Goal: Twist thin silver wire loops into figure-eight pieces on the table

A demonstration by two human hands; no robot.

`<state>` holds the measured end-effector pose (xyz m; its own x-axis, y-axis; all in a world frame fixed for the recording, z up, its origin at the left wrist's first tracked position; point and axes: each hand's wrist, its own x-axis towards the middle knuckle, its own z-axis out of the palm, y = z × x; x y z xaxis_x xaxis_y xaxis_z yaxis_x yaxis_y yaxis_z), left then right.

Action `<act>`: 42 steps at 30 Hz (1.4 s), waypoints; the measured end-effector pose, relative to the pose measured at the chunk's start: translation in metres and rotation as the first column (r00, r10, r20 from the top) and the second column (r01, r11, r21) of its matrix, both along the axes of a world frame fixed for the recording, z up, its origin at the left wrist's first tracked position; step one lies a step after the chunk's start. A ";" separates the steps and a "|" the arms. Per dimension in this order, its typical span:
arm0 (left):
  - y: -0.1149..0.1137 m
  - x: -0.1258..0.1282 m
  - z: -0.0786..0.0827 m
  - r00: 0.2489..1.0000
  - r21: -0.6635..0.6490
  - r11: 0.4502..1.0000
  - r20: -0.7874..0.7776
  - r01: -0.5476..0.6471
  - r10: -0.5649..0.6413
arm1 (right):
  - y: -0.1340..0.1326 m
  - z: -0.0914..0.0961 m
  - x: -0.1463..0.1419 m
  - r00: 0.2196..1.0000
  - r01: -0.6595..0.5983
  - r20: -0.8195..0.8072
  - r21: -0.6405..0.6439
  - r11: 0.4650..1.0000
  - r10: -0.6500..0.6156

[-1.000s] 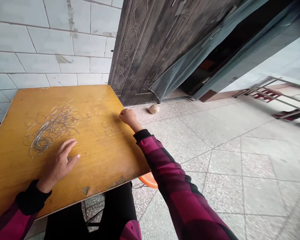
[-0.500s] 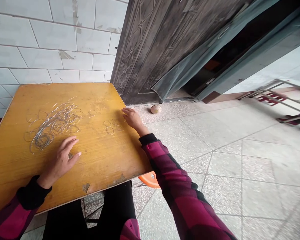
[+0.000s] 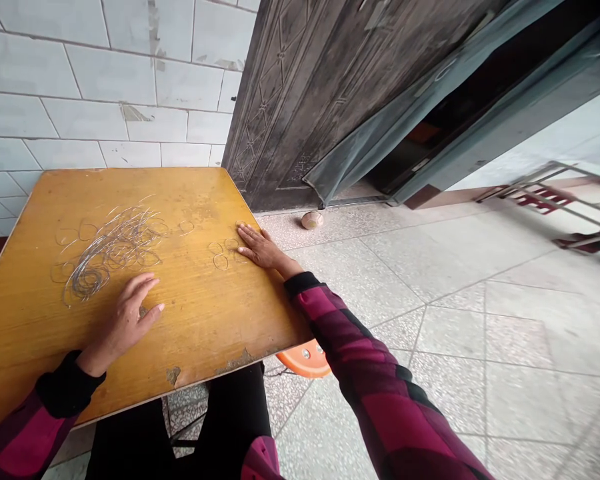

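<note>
My right hand (image 3: pixel 260 247) lies flat at the table's right edge, fingers stretched out and pointing left. Its fingertips reach several thin wire rings (image 3: pixel 221 262), and part of that group is hidden under the fingers. On the near left, my left hand (image 3: pixel 127 317) rests on the wooden table (image 3: pixel 190 320) with fingers apart, holding nothing. Just beyond it lies a loose pile of thin wires (image 3: pixel 107 250), some straight and some bent into loops. A single wire ring (image 3: pixel 186 229) sits right of the pile.
White wall tiles (image 3: pixel 115 80) and a dark carved door (image 3: pixel 280 113) stand behind the table. A round ball-like object (image 3: pixel 311 220) is on the floor near the doorway. An orange stool (image 3: pixel 305 360) shows under the table's right corner. A metal rack (image 3: pixel 560 193) stands far right.
My right hand has come slightly nearer and flattened onto the table edge beside the rings, its fingers now spread out. My left hand and the wire pile have stayed in place.
</note>
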<state>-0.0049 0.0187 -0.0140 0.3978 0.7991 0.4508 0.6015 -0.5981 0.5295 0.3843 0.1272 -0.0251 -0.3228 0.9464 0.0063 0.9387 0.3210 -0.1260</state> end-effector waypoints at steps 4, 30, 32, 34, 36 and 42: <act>0.000 0.000 -0.001 1.000 0.000 1.000 -0.010 -0.003 0.003 | -0.001 -0.002 0.008 0.992 -0.037 -0.120 0.068 0.997 0.045; 0.028 -0.031 0.009 0.951 0.147 0.942 -0.026 -0.301 0.308 | -0.014 0.044 -0.072 0.934 0.206 -0.344 0.306 0.930 -0.094; 0.035 -0.042 0.008 0.912 0.147 0.908 -0.072 -0.392 0.405 | -0.027 0.052 -0.107 0.925 0.033 -0.373 0.286 0.958 0.080; 0.040 -0.049 0.006 0.880 0.150 0.884 -0.114 -0.443 0.461 | -0.037 0.057 -0.147 0.913 -0.093 -0.377 0.182 0.979 0.157; 0.042 -0.052 0.003 0.867 0.157 0.877 -0.150 -0.454 0.476 | -0.039 0.056 -0.185 0.926 -0.154 -0.336 0.080 0.985 0.172; 0.043 -0.050 -0.003 0.862 0.193 0.891 -0.235 -0.411 0.449 | -0.020 0.043 -0.245 0.970 -0.067 -0.243 -0.156 0.985 0.028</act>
<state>-0.0550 0.0615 -0.0168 0.1479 0.8588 0.4904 0.9213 -0.2999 0.2474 0.1393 0.1076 0.0181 -0.3751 0.9248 -0.0632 0.8589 0.3211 -0.3990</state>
